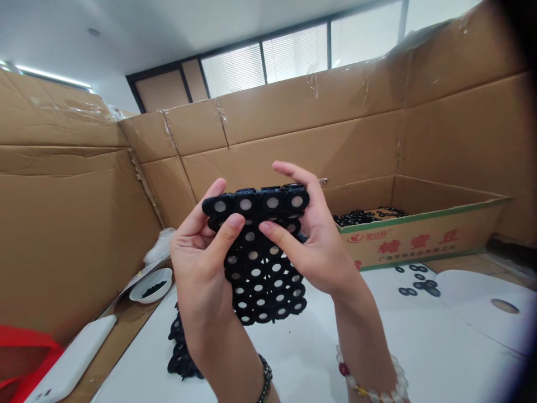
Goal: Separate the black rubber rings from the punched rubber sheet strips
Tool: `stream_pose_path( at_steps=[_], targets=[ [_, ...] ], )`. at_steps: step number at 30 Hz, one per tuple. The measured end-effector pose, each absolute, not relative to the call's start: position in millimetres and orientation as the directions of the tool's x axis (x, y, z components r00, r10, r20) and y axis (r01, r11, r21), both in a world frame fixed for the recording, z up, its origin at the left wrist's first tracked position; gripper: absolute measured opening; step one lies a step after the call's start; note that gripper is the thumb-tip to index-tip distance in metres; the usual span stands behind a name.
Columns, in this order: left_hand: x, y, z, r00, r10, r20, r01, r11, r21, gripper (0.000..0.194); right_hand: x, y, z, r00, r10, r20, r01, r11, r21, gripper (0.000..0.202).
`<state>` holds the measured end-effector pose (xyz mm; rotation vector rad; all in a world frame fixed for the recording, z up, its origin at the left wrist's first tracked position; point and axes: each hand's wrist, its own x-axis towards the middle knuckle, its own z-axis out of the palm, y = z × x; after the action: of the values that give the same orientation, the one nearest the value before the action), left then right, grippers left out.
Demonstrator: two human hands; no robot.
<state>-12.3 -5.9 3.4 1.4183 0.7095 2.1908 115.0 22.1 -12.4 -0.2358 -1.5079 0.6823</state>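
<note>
A black sheet of joined rings [259, 288] with round holes hangs between my hands, its top edge folded over toward me. My left hand [205, 235] grips the left side of the fold, thumb pressed on the front. On the right side, my right hand [314, 240] pinches the same sheet with its thumb in front and its index finger raised behind. More black ring pieces [182, 350] lie on the white table [302, 364], partly behind my left forearm.
A cardboard box [419, 238] with black rings stands at the right. Loose rings [419, 285] lie near a white disc [474, 302]. At left are a white bowl [161, 282] with black pieces, a white flat object [78, 358] and red material [25, 358]. Cardboard walls [268, 134] surround the table.
</note>
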Motion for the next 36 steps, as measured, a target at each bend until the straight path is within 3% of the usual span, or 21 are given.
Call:
stream_pose_path(
  at_steps=[2, 4, 7, 10, 15, 21, 29, 36],
  targets=[
    [-11.1, -6.9, 3.0, -0.346, 0.627, 0.698, -0.064, -0.758, 0.649, 0.044, 113.5, 18.5, -11.4, -0.02, 0.51, 0.86, -0.256, 0.829, -0.497, 0.078],
    [-10.3, -8.4, 2.5, -0.305, 0.644, 0.702, -0.061, -0.749, 0.66, 0.06, 111.8, 17.2, -10.2, 0.071, 0.477, 0.876, -0.24, 0.861, -0.449, 0.084],
    [-10.6, -10.6, 2.5, -0.215, 0.67, 0.711, -0.034, -0.732, 0.68, 0.076, 112.7, 20.3, -9.7, 0.11, 0.467, 0.878, -0.219, 0.873, -0.436, 0.066],
    [-12.1, -11.0, 3.3, -0.192, 0.671, 0.716, 0.009, -0.728, 0.685, 0.067, 119.2, 24.1, -11.3, 0.019, 0.528, 0.849, -0.234, 0.828, -0.51, 0.047],
    [-15.0, -8.6, 4.3, -0.249, 0.669, 0.7, 0.046, -0.714, 0.698, 0.04, 130.6, 22.3, -13.4, -0.217, 0.596, 0.773, -0.165, 0.758, -0.631, 0.053],
    [-14.4, -7.5, 5.5, -0.264, 0.617, 0.741, 0.105, -0.746, 0.658, 0.025, 127.7, 24.8, -12.5, -0.141, 0.573, 0.808, -0.007, 0.815, -0.579, 0.021],
    [-15.8, -10.6, 3.5, -0.227, 0.538, 0.812, 0.142, -0.806, 0.575, 0.023, 126.3, 23.6, -12.2, -0.075, 0.486, 0.87, -0.021, 0.872, -0.489, 0.022],
    [-20.7, -10.4, -1.1, -0.233, 0.561, 0.794, 0.034, -0.812, 0.583, 0.042, 120.9, 17.8, -11.7, -0.016, 0.432, 0.901, -0.007, 0.902, -0.433, 0.025]
  ],
)
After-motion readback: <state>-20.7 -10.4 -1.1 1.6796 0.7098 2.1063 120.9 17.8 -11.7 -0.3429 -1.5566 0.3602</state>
